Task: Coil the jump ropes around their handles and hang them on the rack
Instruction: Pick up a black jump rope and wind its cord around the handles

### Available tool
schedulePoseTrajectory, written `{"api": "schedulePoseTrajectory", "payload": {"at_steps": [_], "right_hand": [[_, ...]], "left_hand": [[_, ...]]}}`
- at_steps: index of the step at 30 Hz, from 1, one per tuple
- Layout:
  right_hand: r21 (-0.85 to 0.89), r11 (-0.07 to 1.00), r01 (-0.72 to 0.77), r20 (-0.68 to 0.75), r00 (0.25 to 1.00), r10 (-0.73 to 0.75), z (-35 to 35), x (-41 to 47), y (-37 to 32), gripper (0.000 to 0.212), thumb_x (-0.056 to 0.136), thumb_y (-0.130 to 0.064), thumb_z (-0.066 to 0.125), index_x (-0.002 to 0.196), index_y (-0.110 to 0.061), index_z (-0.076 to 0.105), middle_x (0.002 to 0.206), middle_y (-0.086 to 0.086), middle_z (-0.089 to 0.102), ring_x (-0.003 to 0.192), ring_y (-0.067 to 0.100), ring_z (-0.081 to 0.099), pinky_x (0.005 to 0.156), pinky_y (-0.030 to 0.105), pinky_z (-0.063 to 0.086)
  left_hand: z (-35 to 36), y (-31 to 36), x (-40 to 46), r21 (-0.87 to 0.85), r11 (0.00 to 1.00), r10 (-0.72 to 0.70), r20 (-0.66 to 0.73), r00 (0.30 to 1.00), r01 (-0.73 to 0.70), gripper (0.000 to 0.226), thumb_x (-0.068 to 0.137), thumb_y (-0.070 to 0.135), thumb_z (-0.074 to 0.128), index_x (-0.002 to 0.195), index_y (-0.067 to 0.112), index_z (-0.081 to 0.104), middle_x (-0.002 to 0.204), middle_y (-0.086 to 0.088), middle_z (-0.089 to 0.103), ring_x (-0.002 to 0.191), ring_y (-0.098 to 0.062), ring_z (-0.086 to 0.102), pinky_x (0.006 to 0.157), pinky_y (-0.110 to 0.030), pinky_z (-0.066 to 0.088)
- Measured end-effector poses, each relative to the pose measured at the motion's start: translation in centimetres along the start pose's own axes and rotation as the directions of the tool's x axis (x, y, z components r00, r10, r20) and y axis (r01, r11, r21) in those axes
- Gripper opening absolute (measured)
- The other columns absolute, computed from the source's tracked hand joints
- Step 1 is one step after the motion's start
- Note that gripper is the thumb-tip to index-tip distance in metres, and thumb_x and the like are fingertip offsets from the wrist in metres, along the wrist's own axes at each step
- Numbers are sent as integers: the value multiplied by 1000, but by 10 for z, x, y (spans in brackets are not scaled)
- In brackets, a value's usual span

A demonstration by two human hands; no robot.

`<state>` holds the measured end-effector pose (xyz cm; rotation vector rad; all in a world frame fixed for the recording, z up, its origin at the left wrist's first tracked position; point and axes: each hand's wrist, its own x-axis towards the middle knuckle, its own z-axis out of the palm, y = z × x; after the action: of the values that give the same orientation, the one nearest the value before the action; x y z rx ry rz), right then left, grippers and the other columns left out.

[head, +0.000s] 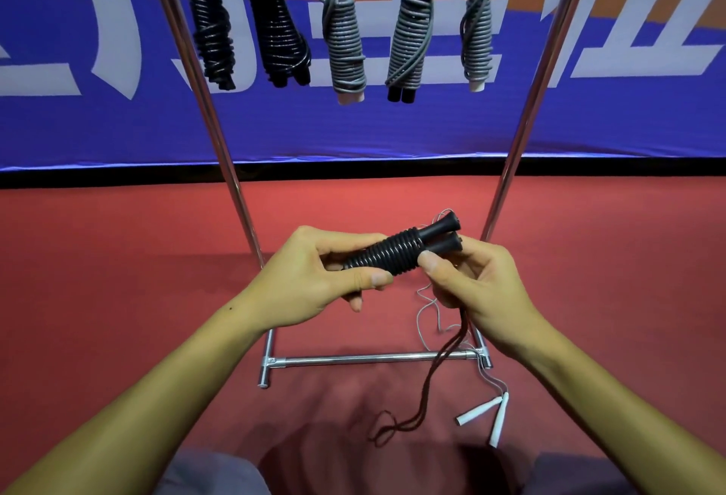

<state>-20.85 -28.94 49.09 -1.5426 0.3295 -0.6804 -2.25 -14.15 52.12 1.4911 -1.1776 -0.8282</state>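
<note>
A black jump rope (396, 249) lies across my hands, its cord coiled in tight turns round the two black handles held side by side. My left hand (314, 270) grips the left end of the bundle. My right hand (471, 278) pinches the cord just under the handle tips, and the loose dark tail (426, 384) hangs from it down to the floor. Several coiled ropes hang from the metal rack (369, 358), black ones (251, 23) at left and grey ones (408, 34) at right.
An uncoiled rope with white handles (487, 414) and a thin pale cord lies on the red floor by the rack's right foot. The rack's two slanted poles (522, 121) frame my hands. A blue banner stands behind. My knees show at the bottom.
</note>
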Motion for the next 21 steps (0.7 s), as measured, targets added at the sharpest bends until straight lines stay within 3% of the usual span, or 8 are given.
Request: {"api": "schedulePoseTrajectory", "payload": {"at_steps": [2,4,8,10,13,15,18,21], "right_hand": [[42,999,-29,-23,999,30,3,0,3,14,93,-18,70,96,-6,74,65,8,27,58,20,23,49,33,21],[104,992,-73,-55,995,79,9,-1,5,31,95,-21,71,94,9,65,68,6,17,58,19,17,50,31,16],[185,970,-157,-141,973,185,21,-2,6,46,97,-24,67,79,15,51,64,-1,16,54,16,14,47,26,15],[154,973,-170,-153,969,194,23,-3,8,46,100,-27,65,79,12,52,59,-1,21,53,16,17,45,25,19],[85,974,-209,-124,968,218,22,-6,7,30,100,-31,65,73,-19,67,58,-2,26,52,15,21,47,26,20],[36,973,-229,-95,968,232,20,-5,5,31,101,-30,64,71,-31,72,59,-2,29,52,14,22,48,28,18],[17,970,-241,-46,969,242,16,-4,3,25,101,-29,64,77,-27,71,62,3,41,51,13,26,47,25,20],[-30,973,-229,-47,973,228,14,-5,3,24,104,-28,61,84,-15,63,67,7,57,47,15,32,48,29,26]], "left_hand": [[1,-3,1,41,999,28,-10,1000,-27,44,86,12,83,128,23,75,95,-10,80,63,-25,66,73,-40,63],[2,-7,1,120,989,86,-36,996,-81,44,88,18,84,130,28,75,97,-8,79,64,-26,67,75,-44,64],[5,-14,-1,373,905,238,-50,970,-203,45,92,32,83,135,37,71,83,-5,76,63,-18,72,72,-41,61],[5,-15,-1,430,876,268,-62,961,-216,54,90,35,84,142,36,66,81,4,77,64,-13,73,72,-40,60],[2,-16,0,516,835,236,-20,972,-192,76,91,42,82,156,50,44,76,4,74,64,-20,70,75,-41,59],[1,-16,-1,544,816,197,56,979,-195,78,93,43,79,157,57,36,95,9,79,69,-22,71,76,-40,60],[4,-14,-1,550,808,185,106,977,-213,71,96,40,78,155,54,41,117,18,78,73,-5,75,80,-37,61],[5,-17,1,582,787,199,76,977,-206,68,97,40,76,153,57,42,100,12,81,70,-8,74,76,-36,60]]}}
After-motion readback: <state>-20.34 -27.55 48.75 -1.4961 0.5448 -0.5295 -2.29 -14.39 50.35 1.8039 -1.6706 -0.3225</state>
